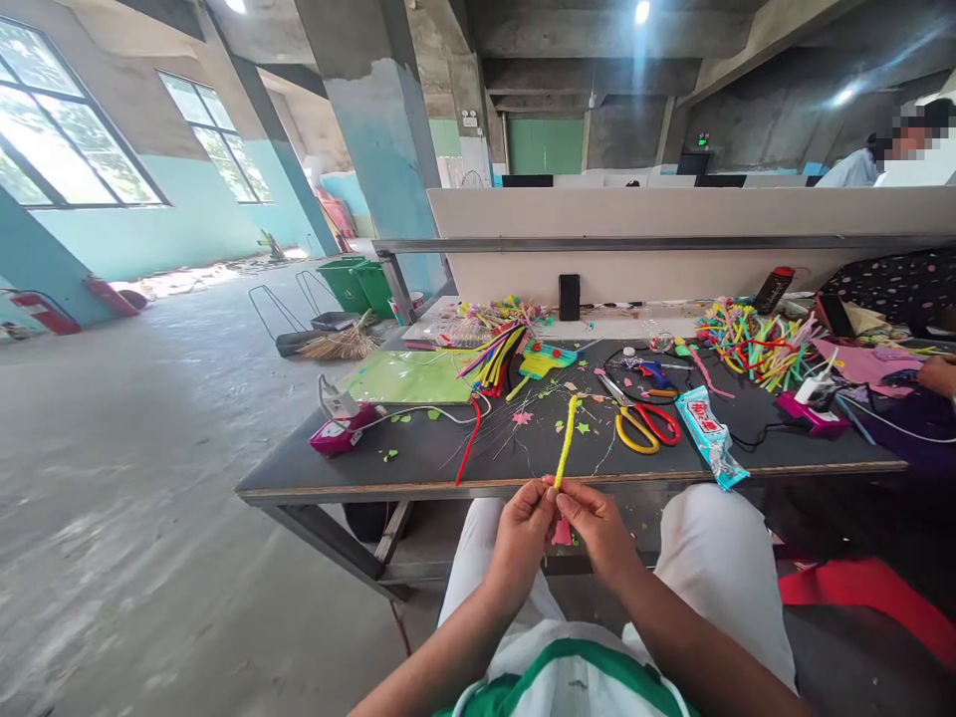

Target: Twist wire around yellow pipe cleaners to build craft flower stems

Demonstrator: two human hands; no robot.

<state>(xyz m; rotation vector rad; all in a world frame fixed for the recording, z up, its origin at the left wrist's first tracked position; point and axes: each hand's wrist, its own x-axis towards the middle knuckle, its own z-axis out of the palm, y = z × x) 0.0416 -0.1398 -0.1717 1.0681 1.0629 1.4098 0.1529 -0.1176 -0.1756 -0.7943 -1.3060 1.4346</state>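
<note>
A fuzzy yellow pipe cleaner (568, 438) rises from between my fingertips, just past the front edge of the table. My left hand (528, 523) pinches its lower end, and my right hand (596, 520) pinches the same end, fingers touching. Beyond it, small green and pink paper scraps (523, 418) and thin wires lie on the dark tabletop (418, 458). To the left is a single red pipe cleaner (469, 443); scissors (646, 423) with red and yellow handles lie to the right.
A blue-white snack packet (709, 436) overhangs the table edge. Pipe cleaner piles (762, 344), a black phone (569, 297), a blue glue gun (653, 373), a green sheet (410, 376) and purple power strips (344, 430) occupy the table. Another person's hand (937, 375) is at far right.
</note>
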